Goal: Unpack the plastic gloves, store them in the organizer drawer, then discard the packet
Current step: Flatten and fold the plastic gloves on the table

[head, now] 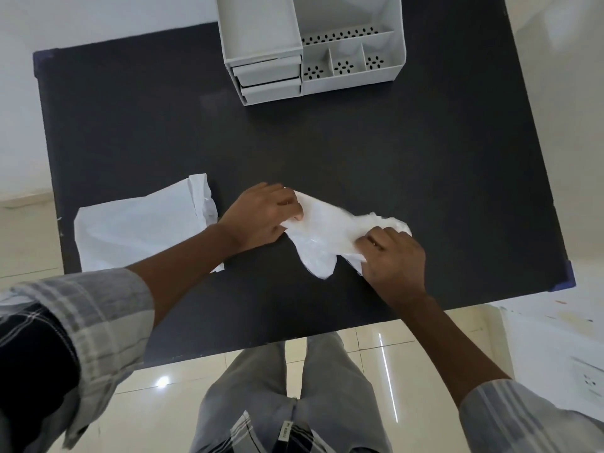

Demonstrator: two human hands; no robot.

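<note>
A thin, translucent bundle of plastic gloves (322,238) lies crumpled on the dark table (359,152), near the front. My left hand (261,215) pinches its left end, and my right hand (390,256) grips its right end. The white packet (137,228) lies flat at the table's left front, partly under my left forearm. The white organizer (353,73) stands at the far edge. Its two small drawers (268,81) are stacked at its left front and both look pushed in.
The organizer has an open bin on top left and perforated compartments on the right. Pale tiled floor surrounds the table. My legs stand at the front edge. A white surface with a socket plate (588,380) is at the right.
</note>
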